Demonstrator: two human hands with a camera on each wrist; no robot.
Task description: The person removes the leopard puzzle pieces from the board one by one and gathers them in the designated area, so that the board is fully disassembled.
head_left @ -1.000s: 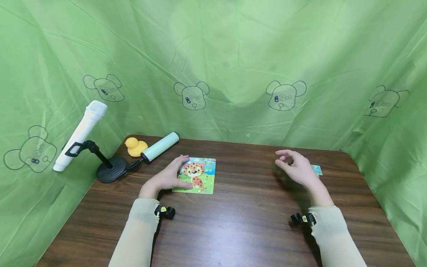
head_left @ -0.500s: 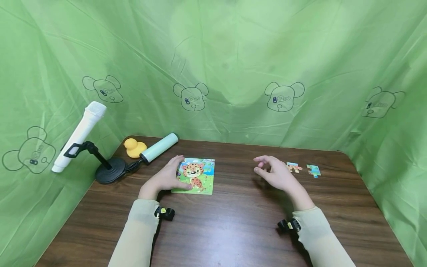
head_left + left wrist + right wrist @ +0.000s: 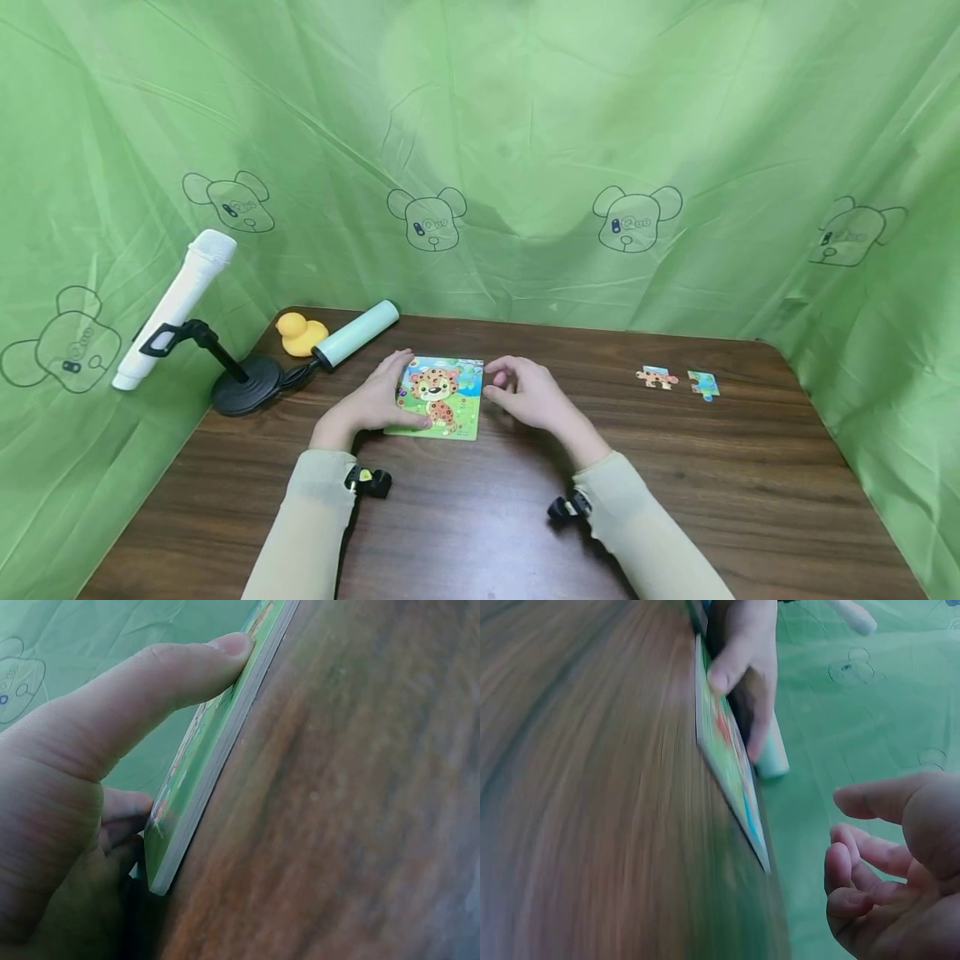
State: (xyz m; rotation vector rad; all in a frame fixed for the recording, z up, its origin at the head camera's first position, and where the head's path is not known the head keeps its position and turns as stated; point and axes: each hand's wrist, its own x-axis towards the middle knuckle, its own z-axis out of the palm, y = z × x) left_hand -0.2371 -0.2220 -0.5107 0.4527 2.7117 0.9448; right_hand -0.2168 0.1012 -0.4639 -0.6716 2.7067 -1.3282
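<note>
A square jigsaw puzzle (image 3: 459, 421) with a spotted leopard cub on green and blue lies flat on the table. My left hand (image 3: 369, 406) rests on its left side. In the left wrist view the straight thumb (image 3: 191, 671) lies on the picture, and other fingertips touch near the edge, partly hidden. Just beyond the puzzle's right edge hovers my right hand (image 3: 531, 393), its fingers loosely bent. The right wrist view shows a gap between that thumb (image 3: 877, 799) and the fingers, with nothing held. Two loose jigsaw pieces, one orange and blue (image 3: 657, 377), one blue-green (image 3: 704, 384), lie farther right.
At the back left of the brown table (image 3: 480, 517) are a yellow toy duck (image 3: 302, 335), a pale green cylinder (image 3: 358, 333) with a black cord, and a white microphone (image 3: 176, 308) on a black stand (image 3: 246, 385). Green cloth (image 3: 525, 125) hangs behind and at the sides.
My right hand has moved left from beside the loose pieces to the puzzle's right edge, bringing both pieces into view. The left hand has stayed on the puzzle.
</note>
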